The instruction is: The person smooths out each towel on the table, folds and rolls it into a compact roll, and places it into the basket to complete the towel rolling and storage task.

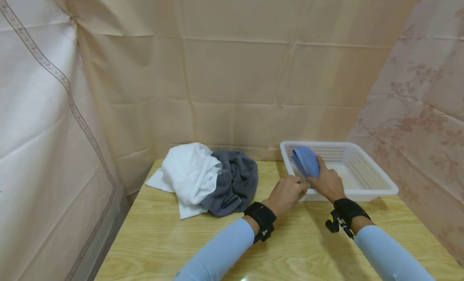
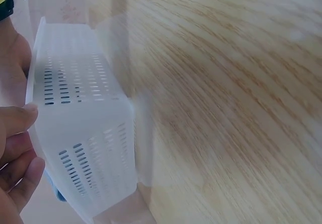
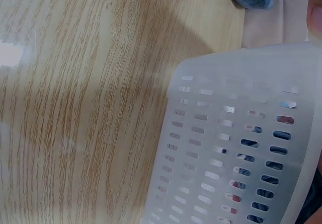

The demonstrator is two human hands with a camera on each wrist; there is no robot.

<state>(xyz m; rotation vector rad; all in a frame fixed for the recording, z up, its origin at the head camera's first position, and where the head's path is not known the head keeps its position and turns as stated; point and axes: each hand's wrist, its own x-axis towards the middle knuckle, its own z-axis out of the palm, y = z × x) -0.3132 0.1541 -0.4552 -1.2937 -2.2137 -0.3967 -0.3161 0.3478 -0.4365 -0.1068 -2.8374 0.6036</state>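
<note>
A folded blue towel [image 1: 305, 161] is inside the left end of a white plastic basket [image 1: 373, 191], leaning toward its left wall. My right hand [image 1: 329, 183] reaches over the near rim and grips the towel at its right side. At the near left corner, my left hand [image 1: 287, 194] holds the basket's rim. The left wrist view shows its fingertips [image 2: 31, 112] against that rim, beside the slotted walls. Through the slots of the basket wall [image 3: 226, 133] in the right wrist view, dark blue patches show.
Left of the basket, a crumpled white towel [image 1: 192, 172] lies against a dark grey towel [image 1: 235, 180] on the wooden table [image 1: 174, 248]. A beige cloth [image 1: 232, 83] hangs behind the table, with a flowered cloth [image 1: 427, 123] at the right.
</note>
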